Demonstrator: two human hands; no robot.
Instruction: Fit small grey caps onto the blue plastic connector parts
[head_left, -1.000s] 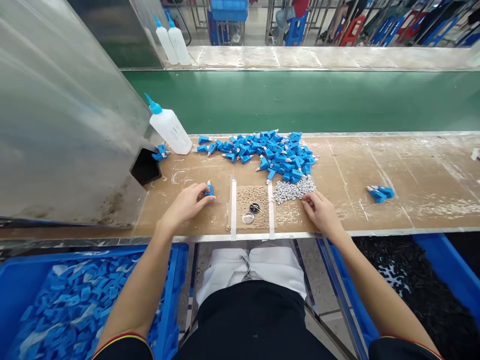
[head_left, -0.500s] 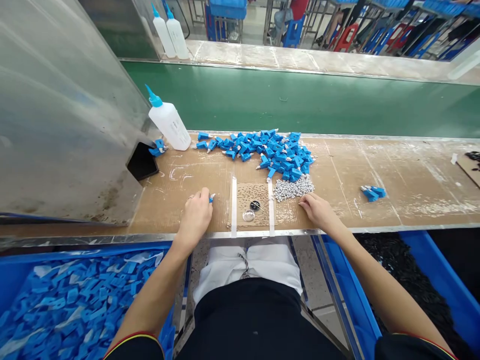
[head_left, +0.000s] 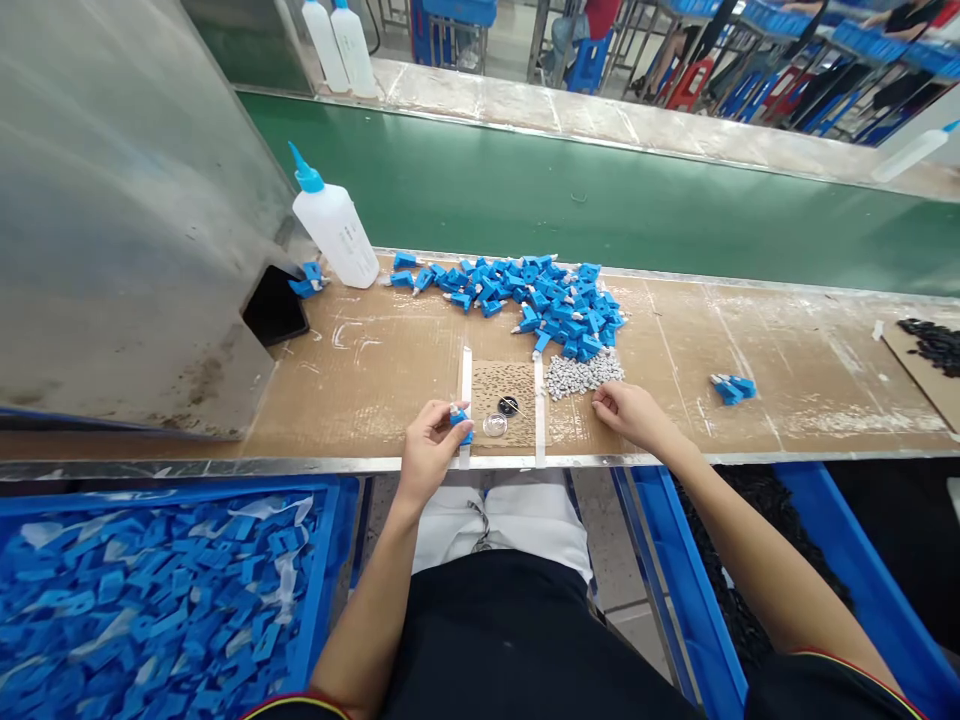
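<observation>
Between thumb and fingers my left hand (head_left: 431,445) holds a blue plastic part (head_left: 461,428) with a pale tip, at the left edge of a cardboard pad (head_left: 487,380). On that pad lie a small black round dish (head_left: 508,406) with a thin stick across it and a clear round dish (head_left: 495,426). My right hand (head_left: 630,412) is closed in a pinch just below a heap of small grey pieces (head_left: 581,375); whatever its fingertips hold is too small to make out. Behind the grey pieces spreads a pile of blue parts (head_left: 559,300).
A white bottle with blue nozzle (head_left: 337,235) stands at the back left beside a metal housing (head_left: 135,220). Several blue parts (head_left: 733,388) lie to the right. Below the bench edge are a bin of blue parts (head_left: 330,510) and a bin of black pieces (head_left: 806,500).
My left hand has moved right to the pad's edge, bringing the blue part up into clearer view. The right hand stays pinched near the grey pieces. The camera view has shifted slightly.
</observation>
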